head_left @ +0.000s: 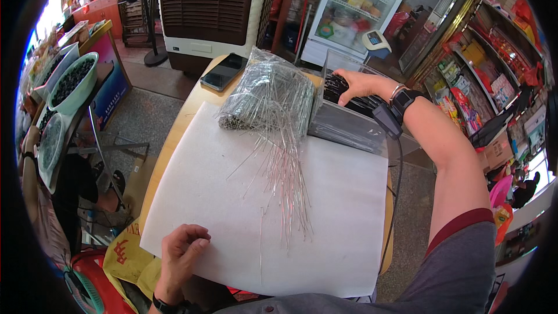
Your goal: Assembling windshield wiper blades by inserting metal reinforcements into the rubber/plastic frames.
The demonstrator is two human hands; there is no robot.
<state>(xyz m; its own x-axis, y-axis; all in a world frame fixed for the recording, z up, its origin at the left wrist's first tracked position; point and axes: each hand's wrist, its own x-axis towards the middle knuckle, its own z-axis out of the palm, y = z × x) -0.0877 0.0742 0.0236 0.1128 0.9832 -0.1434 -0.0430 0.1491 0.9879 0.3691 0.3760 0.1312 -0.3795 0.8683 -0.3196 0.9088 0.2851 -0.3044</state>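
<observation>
My right hand (363,85) reaches into a clear plastic box (349,123) at the far right of the table. Its thumb and fingers are apart around dark, thin pieces (334,88), and the fingertips are partly hidden among them. My left hand (183,251) rests at the near left edge of a white sheet (221,197), fingers curled in and nothing visible in them. A clear plastic bag (270,90) of thin metal wires lies beside the box. Loose wires (285,183) fan out from it toward me. One wire with a small bent loop (261,244) lies apart, nearer me.
A phone (224,71) lies at the table's far left edge. A black cable (399,186) hangs from a device at my right wrist past the table's right edge. At left, another person's arm is beside bowls of dark pieces (72,81). An air cooler (206,11) stands behind.
</observation>
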